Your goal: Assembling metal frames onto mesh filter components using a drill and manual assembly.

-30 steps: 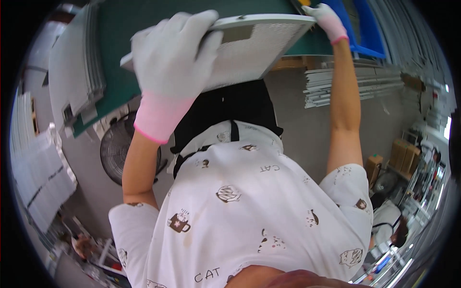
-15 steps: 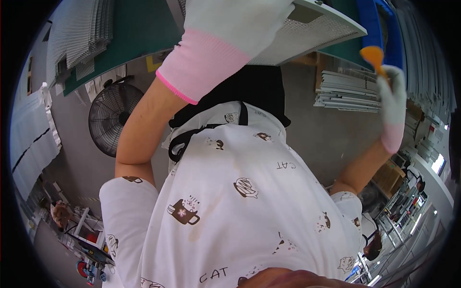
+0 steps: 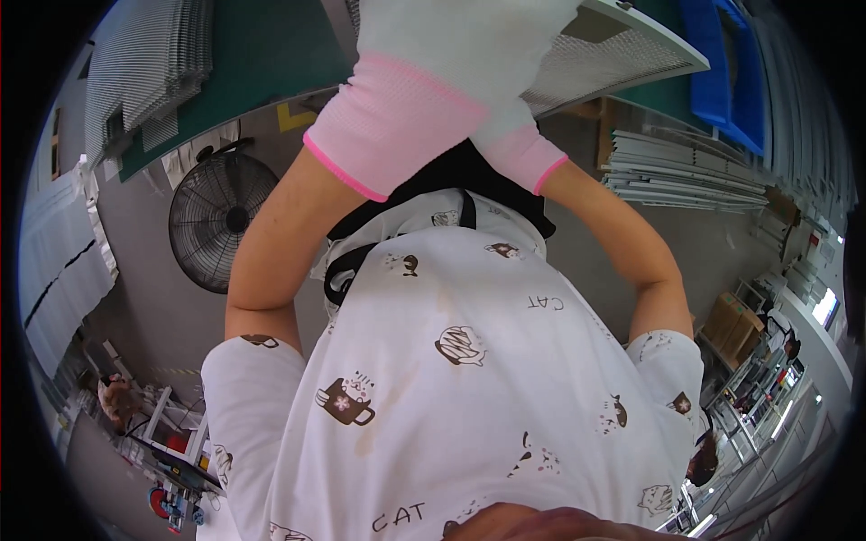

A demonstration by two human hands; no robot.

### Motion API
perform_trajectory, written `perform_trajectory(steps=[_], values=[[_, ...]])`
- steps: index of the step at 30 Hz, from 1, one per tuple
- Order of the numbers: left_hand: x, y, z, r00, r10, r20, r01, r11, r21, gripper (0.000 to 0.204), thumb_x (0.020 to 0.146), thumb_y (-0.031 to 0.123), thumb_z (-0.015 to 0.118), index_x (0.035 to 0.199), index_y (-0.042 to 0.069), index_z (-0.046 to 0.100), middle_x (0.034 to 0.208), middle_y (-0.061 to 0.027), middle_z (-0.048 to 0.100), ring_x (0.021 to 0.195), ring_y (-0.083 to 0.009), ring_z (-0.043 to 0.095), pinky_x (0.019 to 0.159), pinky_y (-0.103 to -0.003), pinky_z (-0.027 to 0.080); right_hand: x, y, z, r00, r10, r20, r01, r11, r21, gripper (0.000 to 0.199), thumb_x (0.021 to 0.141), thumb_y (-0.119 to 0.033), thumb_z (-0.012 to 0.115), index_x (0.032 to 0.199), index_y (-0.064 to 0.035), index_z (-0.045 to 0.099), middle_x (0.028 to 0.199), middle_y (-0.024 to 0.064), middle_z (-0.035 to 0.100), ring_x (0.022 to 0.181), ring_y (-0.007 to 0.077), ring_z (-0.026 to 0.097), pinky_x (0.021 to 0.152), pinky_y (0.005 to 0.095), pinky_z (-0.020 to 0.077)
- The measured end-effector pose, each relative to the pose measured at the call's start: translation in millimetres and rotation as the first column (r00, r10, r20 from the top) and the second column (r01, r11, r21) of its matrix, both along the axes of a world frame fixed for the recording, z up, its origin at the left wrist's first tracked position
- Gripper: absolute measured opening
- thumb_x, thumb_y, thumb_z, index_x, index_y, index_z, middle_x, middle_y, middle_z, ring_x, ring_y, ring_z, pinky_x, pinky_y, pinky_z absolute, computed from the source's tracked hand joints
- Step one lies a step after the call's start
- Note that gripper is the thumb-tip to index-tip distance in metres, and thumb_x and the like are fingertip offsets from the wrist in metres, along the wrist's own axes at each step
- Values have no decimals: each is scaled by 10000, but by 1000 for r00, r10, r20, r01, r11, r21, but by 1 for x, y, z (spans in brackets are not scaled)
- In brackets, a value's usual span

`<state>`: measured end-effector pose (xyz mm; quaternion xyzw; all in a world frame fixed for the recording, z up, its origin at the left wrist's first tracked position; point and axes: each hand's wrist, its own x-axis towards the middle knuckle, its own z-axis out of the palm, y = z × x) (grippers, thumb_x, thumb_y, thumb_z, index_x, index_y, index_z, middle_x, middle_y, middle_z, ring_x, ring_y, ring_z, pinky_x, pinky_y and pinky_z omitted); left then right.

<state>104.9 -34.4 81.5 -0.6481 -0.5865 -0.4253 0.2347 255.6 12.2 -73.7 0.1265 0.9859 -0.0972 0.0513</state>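
A white-framed panel of perforated mesh point(image 3: 604, 68) juts out past the near edge of the green-topped table, tilted. Over its left part is my left hand point(image 3: 460, 45), in a white glove with a pink cuff; the fingers are hidden at the top edge of the head view. My right hand point(image 3: 514, 122), gloved the same way, lies under and behind the left one, close to the panel's near side. Its fingers are covered, so I cannot tell what they hold. The orange fan-shaped tool seen earlier does not show now.
Stacked mesh panels point(image 3: 149, 77) stand on the green table point(image 3: 257, 63) at left. A blue bin point(image 3: 740, 81) is at the right. Below it lie white metal strips point(image 3: 677, 171). A black floor fan point(image 3: 221, 221) stands left. Cardboard boxes point(image 3: 729, 326) sit farther right.
My right hand, which held up the orange fan-shaped tool at the right, has swung inward to the panel, under my left hand. The panel and left hand appear shifted slightly right.
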Motion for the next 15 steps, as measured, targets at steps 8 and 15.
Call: perform_trajectory(steps=[8, 15], values=[[17, -22, 19, 962, 164, -217, -215, 948, -236, 215, 690, 182, 690, 871, 139, 581, 700, -11, 526, 657, -212, 560, 658, -361, 373, -91, -46, -93, 998, 66, -23, -66, 998, -2, 166, 782, -110, 589, 851, -81, 737, 864, 119, 696, 830, 307, 677, 648, 431, 544], [3, -29, 17, 969, 122, -217, -161, 972, -171, 284, 654, 117, 723, 909, 126, 599, 747, -21, 579, 682, -221, 575, 670, -371, 376, -44, -31, -87, 927, 312, -207, -299, 950, 89, 198, 776, -106, 568, 879, -60, 731, 862, 131, 693, 829, 317, 673, 664, 434, 541]])
